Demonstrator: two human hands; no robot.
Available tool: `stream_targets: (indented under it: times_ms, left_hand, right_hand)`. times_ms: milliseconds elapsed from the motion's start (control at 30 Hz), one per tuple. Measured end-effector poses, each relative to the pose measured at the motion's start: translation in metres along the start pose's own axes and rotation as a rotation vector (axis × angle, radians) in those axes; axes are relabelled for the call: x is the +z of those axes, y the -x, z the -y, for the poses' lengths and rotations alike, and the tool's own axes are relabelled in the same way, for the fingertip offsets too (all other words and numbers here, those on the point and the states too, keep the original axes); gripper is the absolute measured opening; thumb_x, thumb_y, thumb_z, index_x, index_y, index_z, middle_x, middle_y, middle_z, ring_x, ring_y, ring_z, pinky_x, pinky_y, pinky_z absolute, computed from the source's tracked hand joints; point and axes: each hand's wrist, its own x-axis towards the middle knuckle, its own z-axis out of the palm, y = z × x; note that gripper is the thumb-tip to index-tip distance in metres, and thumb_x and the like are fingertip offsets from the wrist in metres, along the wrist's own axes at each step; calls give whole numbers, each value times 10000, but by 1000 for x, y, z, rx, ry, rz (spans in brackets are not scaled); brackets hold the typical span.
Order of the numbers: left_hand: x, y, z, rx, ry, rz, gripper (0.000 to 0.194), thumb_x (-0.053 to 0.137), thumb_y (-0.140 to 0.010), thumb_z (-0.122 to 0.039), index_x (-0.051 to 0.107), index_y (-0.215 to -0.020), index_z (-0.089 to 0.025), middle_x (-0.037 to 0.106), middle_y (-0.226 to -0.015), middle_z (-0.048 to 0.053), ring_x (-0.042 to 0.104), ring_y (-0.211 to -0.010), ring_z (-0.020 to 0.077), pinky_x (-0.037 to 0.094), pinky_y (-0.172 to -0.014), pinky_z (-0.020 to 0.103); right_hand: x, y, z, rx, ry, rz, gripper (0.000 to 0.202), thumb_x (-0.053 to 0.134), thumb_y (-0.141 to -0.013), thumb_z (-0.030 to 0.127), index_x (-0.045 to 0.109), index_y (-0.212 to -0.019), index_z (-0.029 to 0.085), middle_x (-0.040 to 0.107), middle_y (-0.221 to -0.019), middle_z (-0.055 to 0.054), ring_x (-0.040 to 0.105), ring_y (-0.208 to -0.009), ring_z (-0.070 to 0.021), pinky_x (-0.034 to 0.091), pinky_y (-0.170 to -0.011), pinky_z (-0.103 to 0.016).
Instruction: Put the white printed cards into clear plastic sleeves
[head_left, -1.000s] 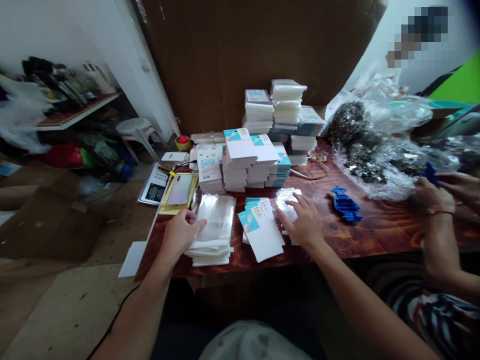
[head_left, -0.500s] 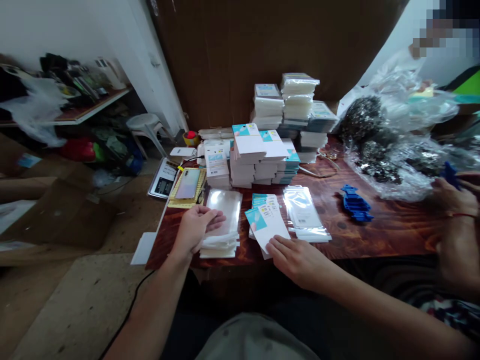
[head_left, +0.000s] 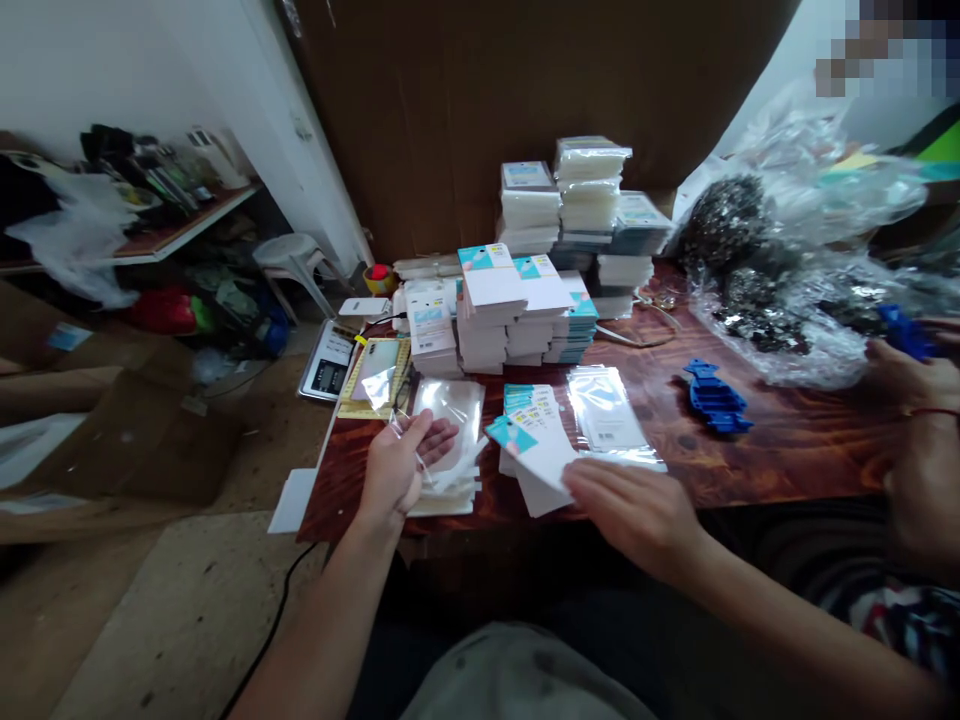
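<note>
My left hand (head_left: 401, 462) pinches a thin clear plastic bag (head_left: 422, 470) above the pile of clear bags (head_left: 450, 408) at the table's front edge. To its right, my right hand (head_left: 634, 505) grips the lower right corner of a white card with a blue printed end (head_left: 534, 455). That card is tilted over a fanned pile of similar cards (head_left: 538, 400). A stack of bags with cards inside (head_left: 604, 412) lies beyond my right hand.
Tall card stacks (head_left: 491, 310) and packed bags (head_left: 592, 190) stand at the back. A phone (head_left: 377, 372) lies at left. At right are a blue plastic part (head_left: 716, 398), bagged dark pieces (head_left: 757, 290) and another person's hand (head_left: 911, 380) with a blue part.
My left hand has lifted a clear bag off the pile. My right hand has shifted right and now raises the edge of the top card.
</note>
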Motion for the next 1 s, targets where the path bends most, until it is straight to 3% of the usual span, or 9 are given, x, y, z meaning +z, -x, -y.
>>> stream_targets:
  times_ms: [100, 167, 267, 567, 633, 733, 833, 900, 1000]
  left_hand:
    - [2, 0, 6, 48, 48, -3, 244, 763, -795, -237, 571, -895, -125, 746, -842, 133, 747, -785, 225, 601, -782, 366]
    - [5, 2, 8, 62, 70, -12, 290, 788, -772, -258, 553, -894, -140, 745, -842, 121, 748, -804, 236, 598, -786, 380]
    - [11, 11, 10, 65, 87, -10, 322, 797, -763, -281, 534, -899, -155, 746, -872, 127, 746, -826, 242, 593, -791, 384]
    - [24, 40, 31, 94, 67, -23, 369, 832, -701, -352, 586, -892, -153, 717, -782, 36, 700, -683, 173, 570, -650, 297]
    - [26, 47, 34, 96, 72, 8, 394, 830, -709, -348, 631, -975, -136, 738, -895, 72, 715, -779, 200, 577, -708, 314]
    - [27, 56, 34, 48, 97, 71, 429, 823, -727, -334, 661, -1059, -116, 735, -1042, 121, 714, -918, 255, 581, -800, 356]
    - [25, 64, 31, -36, 125, 112, 440, 815, -741, -327, 663, -1106, -134, 736, -1053, 117, 714, -930, 266, 594, -788, 361]
    - [24, 68, 30, -92, 93, 143, 455, 820, -734, -328, 662, -1119, -143, 739, -1030, 114, 721, -888, 263, 605, -723, 344]
    - [21, 71, 29, -185, -50, 217, 426, 829, -716, -352, 688, -1053, -133, 743, -911, 109, 715, -728, 227, 579, -571, 286]
  right_hand:
    - [-8, -3, 9, 499, -260, -239, 85, 663, -895, 277, 672, -957, 220, 741, -745, -28, 683, -576, -168, 552, -528, -253]
    - [-6, -6, 19, 843, -594, -182, 198, 662, -892, 399, 600, -858, 213, 638, -557, 19, 540, -376, -123, 413, -346, -213]
    - [8, -14, 29, 1050, -926, -3, 366, 689, -842, 515, 509, -751, 210, 524, -448, 63, 435, -306, -83, 283, -294, -171]
    - [45, -29, 48, 1044, -986, -213, 349, 698, -853, 482, 505, -773, 203, 517, -406, 75, 439, -305, -69, 289, -322, -152]
    - [51, -33, 55, 1026, -1109, -145, 334, 682, -868, 479, 513, -790, 202, 578, -455, 48, 521, -359, -98, 386, -365, -174]
    - [58, -37, 57, 990, -1306, 78, 325, 699, -850, 477, 535, -826, 198, 661, -588, 1, 608, -474, -138, 484, -435, -227]
    - [64, -38, 48, 950, -1228, 2, 385, 823, -730, 404, 584, -962, 211, 670, -756, 13, 578, -535, -109, 466, -453, -209]
    - [68, -38, 43, 877, -1127, -69, 456, 852, -688, 369, 617, -1052, 227, 671, -930, -9, 602, -678, -123, 507, -564, -230]
    - [69, -40, 43, 811, -988, -23, 237, 779, -771, 386, 668, -849, 191, 649, -859, -14, 587, -755, -142, 506, -677, -256]
